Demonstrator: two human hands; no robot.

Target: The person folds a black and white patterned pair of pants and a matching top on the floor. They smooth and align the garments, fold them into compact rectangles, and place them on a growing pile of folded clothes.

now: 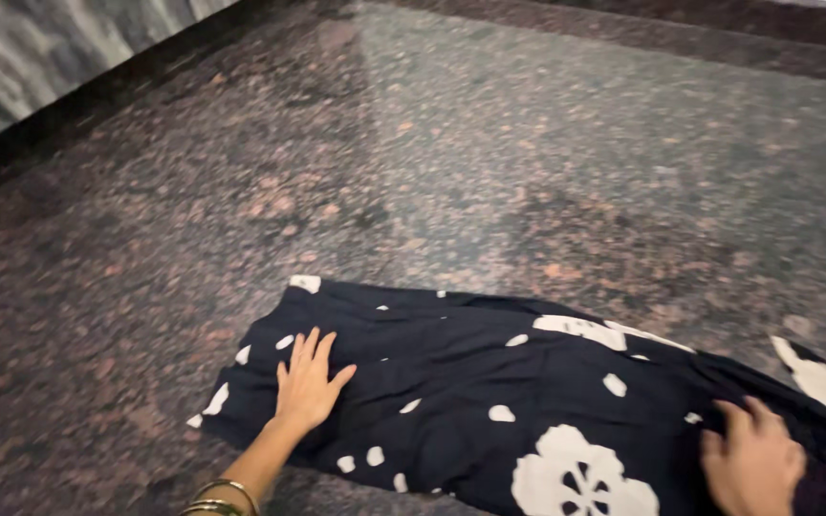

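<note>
A dark navy cloth (461, 382) with white flower and dot prints lies spread flat on a speckled brown granite floor (451, 162). My left hand (308, 382) rests palm down on the cloth's left part, fingers together and stretched out, with gold bangles on the wrist. My right hand (752, 459) presses on the cloth at the lower right, fingers curled into the fabric near a large white flower print (580, 478).
The granite floor stretches away on all sides of the cloth. A pale marble wall base (40, 48) with a dark border strip runs along the upper left. Another dark border band (719, 38) crosses the top right.
</note>
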